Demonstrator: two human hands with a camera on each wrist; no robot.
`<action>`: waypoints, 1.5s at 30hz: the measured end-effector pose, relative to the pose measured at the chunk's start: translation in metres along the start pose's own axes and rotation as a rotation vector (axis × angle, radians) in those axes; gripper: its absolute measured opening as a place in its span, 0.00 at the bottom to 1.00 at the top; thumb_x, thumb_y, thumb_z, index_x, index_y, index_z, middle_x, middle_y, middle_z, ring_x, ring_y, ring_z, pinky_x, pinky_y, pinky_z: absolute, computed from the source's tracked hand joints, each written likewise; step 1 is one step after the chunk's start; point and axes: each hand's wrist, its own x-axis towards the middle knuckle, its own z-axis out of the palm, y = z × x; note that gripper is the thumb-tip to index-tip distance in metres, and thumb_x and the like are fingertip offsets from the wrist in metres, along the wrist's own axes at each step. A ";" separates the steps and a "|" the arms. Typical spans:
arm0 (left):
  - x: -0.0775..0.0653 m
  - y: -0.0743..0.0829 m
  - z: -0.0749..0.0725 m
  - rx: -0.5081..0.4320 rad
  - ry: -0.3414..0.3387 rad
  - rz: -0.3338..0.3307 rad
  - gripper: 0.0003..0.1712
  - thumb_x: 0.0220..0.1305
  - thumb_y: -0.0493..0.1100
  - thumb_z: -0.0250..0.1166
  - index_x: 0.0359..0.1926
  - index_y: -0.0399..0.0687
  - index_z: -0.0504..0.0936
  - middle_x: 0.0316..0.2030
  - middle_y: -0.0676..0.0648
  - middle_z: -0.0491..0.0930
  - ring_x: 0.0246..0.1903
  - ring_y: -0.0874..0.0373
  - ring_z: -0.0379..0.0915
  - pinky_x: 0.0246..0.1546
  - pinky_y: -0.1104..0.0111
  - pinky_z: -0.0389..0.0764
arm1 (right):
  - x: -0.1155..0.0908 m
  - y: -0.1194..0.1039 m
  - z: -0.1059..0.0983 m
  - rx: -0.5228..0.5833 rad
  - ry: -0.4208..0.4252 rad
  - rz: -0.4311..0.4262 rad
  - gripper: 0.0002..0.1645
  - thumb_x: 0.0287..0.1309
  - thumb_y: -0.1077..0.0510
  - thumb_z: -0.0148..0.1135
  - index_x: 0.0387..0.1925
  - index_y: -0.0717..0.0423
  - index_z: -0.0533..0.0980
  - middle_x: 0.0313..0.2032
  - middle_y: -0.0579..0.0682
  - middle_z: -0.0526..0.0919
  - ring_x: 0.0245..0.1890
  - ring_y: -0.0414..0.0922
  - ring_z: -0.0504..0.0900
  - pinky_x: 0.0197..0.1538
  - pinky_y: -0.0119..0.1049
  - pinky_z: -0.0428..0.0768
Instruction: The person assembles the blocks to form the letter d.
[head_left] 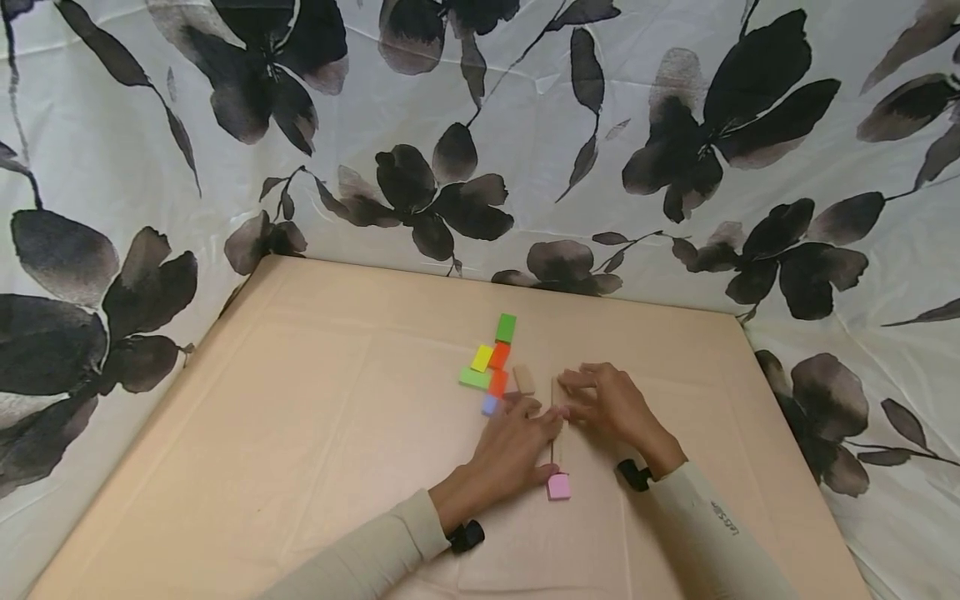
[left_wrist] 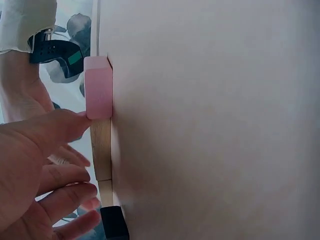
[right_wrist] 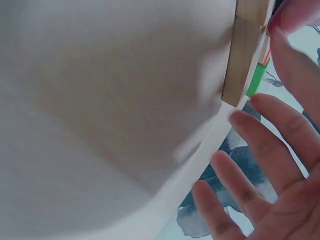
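A row of plain wooden blocks [head_left: 557, 454] with a pink block [head_left: 558, 487] at its near end lies on the table. My left hand [head_left: 506, 446] reaches over it from the left. In the left wrist view its thumb touches the pink block [left_wrist: 99, 92], the other fingers spread along the wooden blocks [left_wrist: 101, 150]. My right hand [head_left: 618, 408] is at the row's far part, fingers loosely bent beside the wood [right_wrist: 240, 60]. The fingertips of both hands nearly meet over the row. A black block-like piece [left_wrist: 115, 222] shows near the left fingers.
Left of the row stands a cluster of blocks: green [head_left: 506, 327], orange [head_left: 499, 356], yellow [head_left: 482, 358], light green [head_left: 475, 378], blue [head_left: 490, 405] and wooden [head_left: 523, 379]. Part of it is hidden by the left hand. The tan tabletop [head_left: 300, 400] meets a floral cloth [head_left: 562, 167] behind.
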 end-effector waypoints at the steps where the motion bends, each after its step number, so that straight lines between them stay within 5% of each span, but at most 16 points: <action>1: 0.000 -0.001 0.000 0.008 -0.001 0.008 0.35 0.61 0.67 0.75 0.65 0.60 0.84 0.66 0.59 0.83 0.67 0.55 0.71 0.66 0.56 0.69 | 0.001 0.000 0.000 0.006 0.015 -0.016 0.35 0.54 0.52 0.82 0.64 0.54 0.83 0.64 0.57 0.84 0.73 0.64 0.73 0.72 0.67 0.70; 8: 0.000 -0.004 -0.001 0.058 0.002 0.038 0.34 0.61 0.69 0.74 0.64 0.62 0.84 0.61 0.60 0.85 0.65 0.54 0.73 0.69 0.56 0.69 | 0.022 -0.010 0.000 0.063 0.070 -0.118 0.31 0.56 0.57 0.81 0.62 0.56 0.84 0.60 0.55 0.87 0.69 0.62 0.78 0.71 0.65 0.72; 15: 0.000 -0.004 0.001 0.074 -0.009 0.062 0.37 0.62 0.71 0.72 0.66 0.60 0.83 0.60 0.60 0.86 0.60 0.55 0.74 0.67 0.56 0.69 | 0.049 -0.021 0.008 0.064 -0.023 -0.170 0.27 0.57 0.57 0.80 0.59 0.52 0.86 0.55 0.51 0.91 0.59 0.55 0.85 0.63 0.57 0.81; 22: 0.000 -0.001 -0.001 0.106 -0.027 0.078 0.35 0.64 0.72 0.70 0.65 0.61 0.84 0.62 0.60 0.85 0.58 0.55 0.74 0.64 0.57 0.68 | 0.058 -0.027 0.015 0.111 -0.121 -0.080 0.26 0.56 0.56 0.82 0.57 0.49 0.87 0.54 0.49 0.91 0.59 0.51 0.87 0.62 0.53 0.83; 35: -0.002 -0.002 -0.006 0.161 -0.051 0.069 0.41 0.65 0.72 0.67 0.73 0.58 0.79 0.67 0.58 0.82 0.54 0.56 0.74 0.67 0.56 0.66 | 0.065 -0.020 0.008 0.126 -0.096 0.040 0.24 0.56 0.55 0.81 0.56 0.46 0.88 0.59 0.51 0.89 0.66 0.58 0.83 0.68 0.61 0.78; 45: -0.002 -0.001 -0.007 0.157 -0.060 0.073 0.41 0.66 0.71 0.67 0.73 0.57 0.78 0.68 0.58 0.81 0.53 0.57 0.74 0.64 0.59 0.67 | 0.076 -0.024 0.007 0.117 -0.075 0.029 0.24 0.57 0.54 0.81 0.56 0.46 0.88 0.57 0.49 0.90 0.65 0.56 0.84 0.68 0.57 0.78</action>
